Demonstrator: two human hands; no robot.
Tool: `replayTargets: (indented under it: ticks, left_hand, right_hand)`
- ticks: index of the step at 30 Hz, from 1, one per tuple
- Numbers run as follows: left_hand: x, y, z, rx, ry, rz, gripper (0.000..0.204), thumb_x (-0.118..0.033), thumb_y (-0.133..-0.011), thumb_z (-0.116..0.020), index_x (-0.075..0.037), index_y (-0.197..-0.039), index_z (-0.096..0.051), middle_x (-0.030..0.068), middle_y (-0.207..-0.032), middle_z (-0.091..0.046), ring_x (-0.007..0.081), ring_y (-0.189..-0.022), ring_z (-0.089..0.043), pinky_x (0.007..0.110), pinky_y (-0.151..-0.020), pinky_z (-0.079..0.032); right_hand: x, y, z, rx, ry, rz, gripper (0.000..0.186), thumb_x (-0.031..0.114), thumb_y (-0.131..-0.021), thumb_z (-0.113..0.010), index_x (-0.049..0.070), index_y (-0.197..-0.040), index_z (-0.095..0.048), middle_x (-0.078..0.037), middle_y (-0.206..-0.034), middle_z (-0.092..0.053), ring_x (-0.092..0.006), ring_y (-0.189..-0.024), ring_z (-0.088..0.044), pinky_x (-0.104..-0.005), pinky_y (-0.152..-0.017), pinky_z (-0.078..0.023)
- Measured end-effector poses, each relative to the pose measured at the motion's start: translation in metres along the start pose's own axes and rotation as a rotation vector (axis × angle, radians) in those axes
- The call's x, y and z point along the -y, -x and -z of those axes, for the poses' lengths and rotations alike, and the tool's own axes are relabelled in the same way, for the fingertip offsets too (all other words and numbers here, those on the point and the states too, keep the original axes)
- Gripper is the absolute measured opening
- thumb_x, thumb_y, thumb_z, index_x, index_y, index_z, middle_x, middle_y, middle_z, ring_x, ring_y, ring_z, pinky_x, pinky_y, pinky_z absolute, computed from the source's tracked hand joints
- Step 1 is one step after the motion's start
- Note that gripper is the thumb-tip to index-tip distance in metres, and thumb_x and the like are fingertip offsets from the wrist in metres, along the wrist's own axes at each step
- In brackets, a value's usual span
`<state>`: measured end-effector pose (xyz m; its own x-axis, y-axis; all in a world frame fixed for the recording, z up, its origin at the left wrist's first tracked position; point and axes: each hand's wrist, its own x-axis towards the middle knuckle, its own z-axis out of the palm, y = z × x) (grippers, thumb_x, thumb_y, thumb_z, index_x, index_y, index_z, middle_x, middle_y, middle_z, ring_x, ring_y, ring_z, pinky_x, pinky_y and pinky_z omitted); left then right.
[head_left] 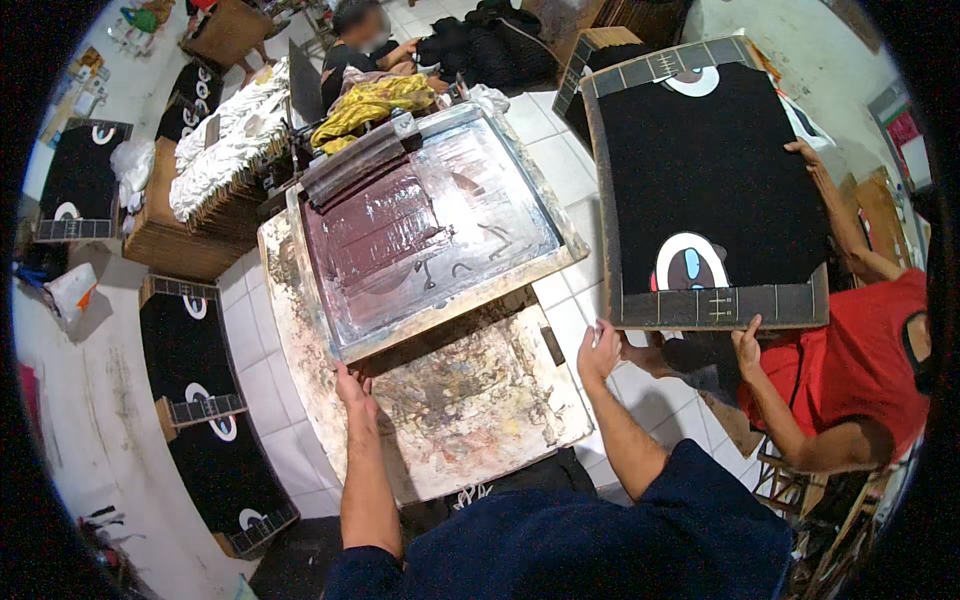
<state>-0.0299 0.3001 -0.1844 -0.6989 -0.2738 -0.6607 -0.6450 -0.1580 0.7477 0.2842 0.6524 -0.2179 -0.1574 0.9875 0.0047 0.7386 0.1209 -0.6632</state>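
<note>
Screen frame (460, 302) in the head view: it slants above the stained table (480, 400), over the far part of the surface, with a dark gap under its near edge. The left hand (357, 392) is at the frame's near left corner, fingers curled up against it; the tips are partly hidden, so whether it pinches or merely props I cannot tell. Beyond the table's right edge, the right hand (600, 352) has its fingertips at the near left corner of the board (770, 307), its grip too unclear to call. A co-worker's hands (747, 345) are at the board's near and right edges.

For a good hold, I would judge, support the frame firmly, so that the wet ink (370, 230) stays off the surface and the squeegee (350, 165) does not slide. Steady the board by its rim, level with the co-worker's grip, fingers clear of the black cloth panel (700, 170) and its eye print (691, 262).
</note>
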Motion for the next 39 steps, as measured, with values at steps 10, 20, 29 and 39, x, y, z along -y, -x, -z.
replayTargets:
  ticks: [10, 20, 29, 39]
  left_hand:
    - [0.020, -0.015, 0.009, 0.058, -0.050, -0.120, 0.043, -0.056, -0.104, -0.055, -0.015, -0.102, -0.067, -0.0024, -0.084, -0.065, 0.0112, -0.076, -0.061, 0.025, -0.064, -0.043]
    - [0.017, -0.013, 0.009, 0.038, -0.070, -0.104, 0.049, -0.060, -0.103, -0.055, -0.012, -0.103, -0.065, 0.0006, -0.081, -0.060, 0.0151, -0.074, -0.063, 0.026, -0.060, -0.042]
    - [0.021, -0.015, 0.010, 0.067, -0.086, -0.101, 0.056, -0.061, -0.103, -0.054, -0.006, -0.108, -0.061, 0.0047, -0.088, -0.060, 0.0162, -0.079, -0.065, 0.027, -0.063, -0.047]
    - [0.023, -0.014, 0.008, 0.136, -0.050, -0.089, 0.062, -0.062, -0.103, -0.052, -0.002, -0.114, -0.061, 0.0070, -0.092, -0.065, 0.0159, -0.079, -0.066, 0.027, -0.066, -0.046]
  right_hand:
    - [-0.060, 0.010, -0.093, 1.347, -0.436, -0.730, 0.042, 0.041, -0.100, -0.052, 0.005, -0.107, -0.072, -0.011, -0.100, -0.075, -0.0248, -0.095, -0.070, -0.0411, -0.085, -0.056]
    - [-0.093, -0.038, -0.132, 0.724, -0.947, -1.079, 0.029, 0.033, -0.095, -0.057, 0.009, -0.086, -0.070, -0.004, -0.073, -0.069, -0.0159, -0.055, -0.056, -0.0327, -0.053, -0.050]
    - [0.058, -0.213, -0.005, 0.407, -1.050, -0.563, 0.048, 0.047, -0.103, -0.062, 0.000, -0.108, -0.063, -0.014, -0.093, -0.069, -0.0207, -0.062, -0.061, -0.0350, -0.057, -0.052]
    - [0.179, -0.188, 0.075, -0.072, -0.754, 0.348, 0.034, 0.030, -0.107, -0.058, 0.008, -0.133, -0.057, -0.005, -0.105, -0.070, -0.0075, -0.078, -0.061, -0.0190, -0.061, -0.045]
